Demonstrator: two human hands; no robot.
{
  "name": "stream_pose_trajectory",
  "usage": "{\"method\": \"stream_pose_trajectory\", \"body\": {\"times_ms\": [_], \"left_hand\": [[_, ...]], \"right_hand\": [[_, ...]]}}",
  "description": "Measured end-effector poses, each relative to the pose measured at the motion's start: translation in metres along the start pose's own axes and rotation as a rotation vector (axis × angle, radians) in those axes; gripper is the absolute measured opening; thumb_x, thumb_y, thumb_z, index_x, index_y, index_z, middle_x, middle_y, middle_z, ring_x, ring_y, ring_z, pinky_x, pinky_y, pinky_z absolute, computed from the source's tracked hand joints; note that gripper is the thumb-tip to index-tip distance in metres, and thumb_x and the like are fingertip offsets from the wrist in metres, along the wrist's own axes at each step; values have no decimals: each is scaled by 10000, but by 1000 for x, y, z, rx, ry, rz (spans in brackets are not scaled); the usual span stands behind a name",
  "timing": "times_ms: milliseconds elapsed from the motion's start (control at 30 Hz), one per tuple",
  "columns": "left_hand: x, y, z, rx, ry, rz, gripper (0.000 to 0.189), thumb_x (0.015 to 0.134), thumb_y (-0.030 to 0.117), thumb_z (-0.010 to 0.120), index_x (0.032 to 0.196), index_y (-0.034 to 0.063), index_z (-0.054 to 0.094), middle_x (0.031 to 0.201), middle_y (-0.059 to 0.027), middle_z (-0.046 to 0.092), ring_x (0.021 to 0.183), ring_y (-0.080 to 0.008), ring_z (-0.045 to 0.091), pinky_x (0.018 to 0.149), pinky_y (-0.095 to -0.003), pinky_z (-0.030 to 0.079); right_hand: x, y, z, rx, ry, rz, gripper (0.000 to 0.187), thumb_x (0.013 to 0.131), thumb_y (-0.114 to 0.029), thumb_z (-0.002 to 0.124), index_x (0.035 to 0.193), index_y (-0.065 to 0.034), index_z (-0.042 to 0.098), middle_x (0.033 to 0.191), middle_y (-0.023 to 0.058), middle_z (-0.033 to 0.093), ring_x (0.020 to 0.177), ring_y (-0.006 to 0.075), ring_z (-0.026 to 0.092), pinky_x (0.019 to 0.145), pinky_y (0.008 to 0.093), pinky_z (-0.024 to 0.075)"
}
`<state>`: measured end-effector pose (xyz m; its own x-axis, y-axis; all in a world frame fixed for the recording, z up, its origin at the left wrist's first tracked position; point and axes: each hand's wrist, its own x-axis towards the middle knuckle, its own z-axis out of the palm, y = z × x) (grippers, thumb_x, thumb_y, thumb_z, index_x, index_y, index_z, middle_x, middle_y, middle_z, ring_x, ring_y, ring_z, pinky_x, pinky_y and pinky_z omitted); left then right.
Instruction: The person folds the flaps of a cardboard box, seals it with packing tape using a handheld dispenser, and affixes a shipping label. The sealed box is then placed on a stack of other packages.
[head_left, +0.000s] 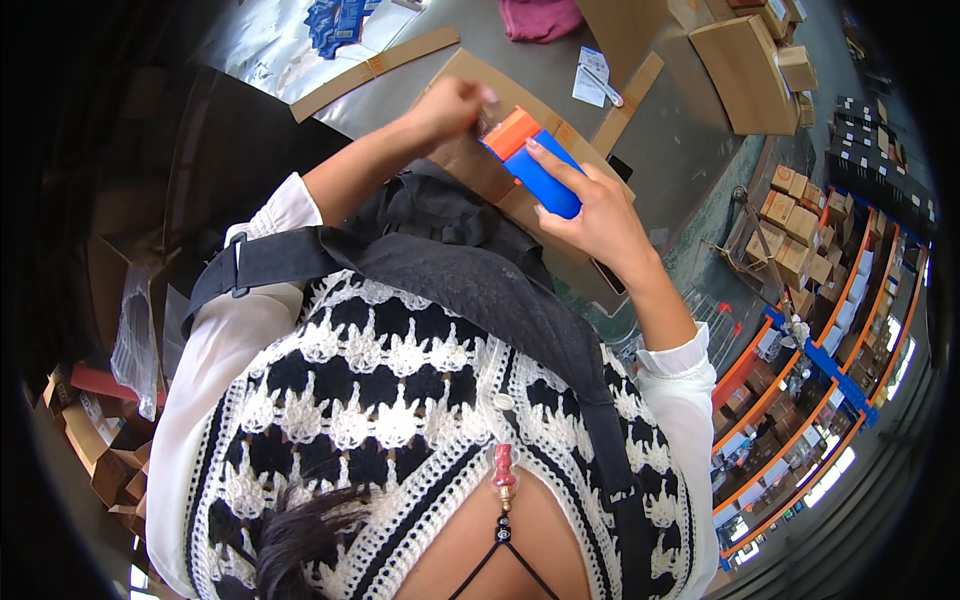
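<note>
My right hand (600, 206) is closed around a blue and orange plastic tool (544, 172), perhaps a hand-held tape dispenser, its orange end pointing up and left. Beside that end my left hand (454, 105) is held with curled fingers; the fingertips are blurred, and whether they pinch something thin cannot be told. Both hands are over a brown cardboard box (469, 161) on a grey table. Beyond the box, a white utility knife (604, 86) lies across a printed paper label (590, 64).
Cardboard strips (375, 67) and blue packets (335, 28) lie at the table's far left, a pink cloth (538, 19) at the far edge. A phone-like dark object (620, 168) sits by the box. Cartons (742, 75) and orange-blue shelving (840, 382) stand to the right.
</note>
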<state>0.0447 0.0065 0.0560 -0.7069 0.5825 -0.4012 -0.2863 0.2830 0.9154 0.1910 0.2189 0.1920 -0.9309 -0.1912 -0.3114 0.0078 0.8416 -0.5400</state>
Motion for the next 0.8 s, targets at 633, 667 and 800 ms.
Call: {"method": "stream_pose_trajectory", "body": {"times_ms": [633,667,800], "left_hand": [[-3,-43,-139,152,327,111,530,820,484,822,941,-2,650,753,-28,618,692,-97,610,621,-251,511],[-4,-42,-135,196,352,110,536,805,486,833,930,-1,648,748,-29,617,691,-98,607,622,-252,506],[-3,-58,-123,316,485,149,518,772,445,870,922,25,608,759,-13,580,699,-104,555,636,-262,475]], "right_hand": [[79,-28,6,-244,-235,42,670,721,-379,701,1365,-206,636,824,246,672,801,402,681,780,473,540],[83,-29,7,-236,-242,48,668,721,-382,702,1362,-205,638,809,246,672,794,401,682,780,471,541],[95,-31,9,-238,-264,38,662,719,-383,698,1353,-203,646,771,240,675,764,396,688,773,467,546]]}}
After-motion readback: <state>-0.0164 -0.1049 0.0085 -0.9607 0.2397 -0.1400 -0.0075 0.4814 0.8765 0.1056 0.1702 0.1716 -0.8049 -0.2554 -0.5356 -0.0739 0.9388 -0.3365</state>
